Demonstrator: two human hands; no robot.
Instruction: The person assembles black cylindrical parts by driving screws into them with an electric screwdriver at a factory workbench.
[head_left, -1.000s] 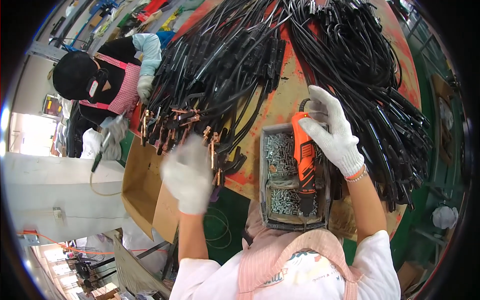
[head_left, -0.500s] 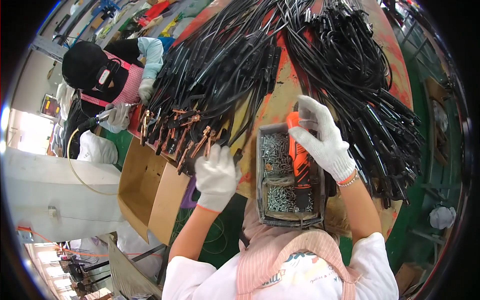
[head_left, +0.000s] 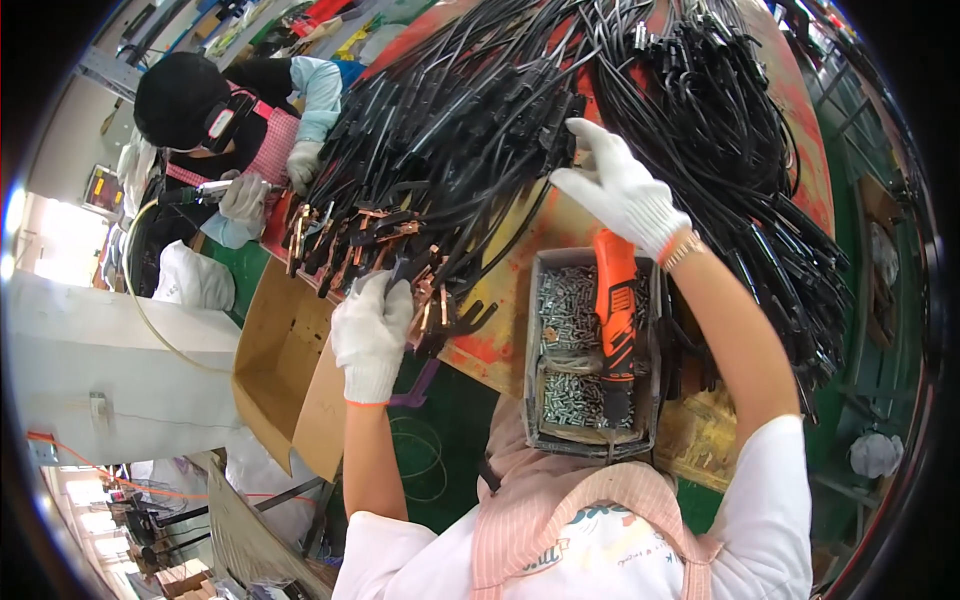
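Observation:
My left hand (head_left: 372,335), in a white glove, is at the near edge of a pile of black cables with copper-coloured clamp ends (head_left: 430,290). Its fingers are closed around a dark piece there, mostly hidden by the glove. Farther off to the right, my gloved right hand (head_left: 622,195) reaches over the table with thumb and fingers apart, beside the black handles (head_left: 560,140) of the pile. An orange and black power screwdriver (head_left: 617,310) lies across a grey tray (head_left: 533,400) of small silver screws (head_left: 568,320), close to my body.
A second bundle of black cables (head_left: 740,220) covers the right of the worn red and yellow table (head_left: 500,340). Across at the left, a co-worker (head_left: 240,150) in gloves holds a tool with a hose. An open cardboard box (head_left: 270,370) stands below the left edge.
My right hand has left the screwdriver area and moved away and slightly left, toward the cable pile. My left hand has shifted left along the copper clamp ends. The screwdriver stays on the tray.

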